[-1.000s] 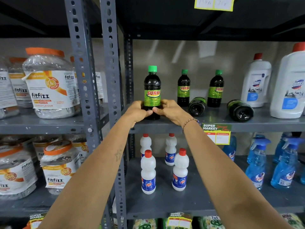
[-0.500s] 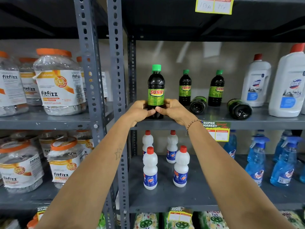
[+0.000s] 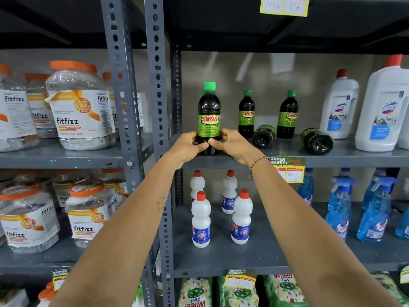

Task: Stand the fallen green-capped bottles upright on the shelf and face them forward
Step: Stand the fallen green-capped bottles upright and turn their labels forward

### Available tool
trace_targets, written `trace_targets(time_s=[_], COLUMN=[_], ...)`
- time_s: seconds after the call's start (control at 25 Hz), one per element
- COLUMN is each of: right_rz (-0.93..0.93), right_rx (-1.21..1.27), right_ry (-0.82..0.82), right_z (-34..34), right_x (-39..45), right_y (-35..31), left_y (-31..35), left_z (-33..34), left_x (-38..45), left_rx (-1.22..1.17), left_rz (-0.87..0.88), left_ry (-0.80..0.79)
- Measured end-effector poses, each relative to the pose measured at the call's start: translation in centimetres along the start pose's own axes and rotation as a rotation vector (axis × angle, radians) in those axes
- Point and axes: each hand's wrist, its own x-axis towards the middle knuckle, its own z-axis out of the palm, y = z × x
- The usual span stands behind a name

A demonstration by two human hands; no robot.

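Observation:
A dark green-capped bottle with a green SUNNY label stands upright at the front left of the grey shelf, label facing me. My left hand and my right hand both grip its base, thumbs meeting in front. Another green cap peeks out just behind it. Two more bottles stand upright further back, one in the middle and one to its right. Two bottles lie fallen with their bases toward me, one just right of my right hand and one further right.
Large white bottles with red caps stand at the shelf's right end. A grey perforated upright borders the bay on the left, with fitfizz jars beyond. Small white bottles and blue spray bottles fill the shelf below.
Both hands keep hold of the front bottle's base. The view has shifted slightly, and the bottle's label now faces forward more squarely.

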Motion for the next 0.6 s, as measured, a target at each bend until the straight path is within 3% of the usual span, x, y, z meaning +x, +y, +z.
trace_targets(time_s=[0.4,0.48,0.56,0.6], right_rz=[0.003,0.076,0.094,0.075], right_rx=[0.035,0.156,0.228,0.265], right_ry=[-0.033,-0.005,0.157,0.266], right_z=[-0.2,-0.7,-1.0,-1.0], right_x=[-0.5,-0.6,-0.9,-1.0], right_y=[-0.3,-0.1,0.2,0.3], left_y=[0.3,-0.1,-0.7,-0.8], left_z=[0.0,0.9,2.8,4.0], left_x=[-0.7,-2.0,-3.9,-4.5], left_rx=[-0.020,0.043,0.063,0.090], left_rz=[-0.028,0.039,0.358,0.522], left_ry=[-0.034,0.214,0.610,0.704])
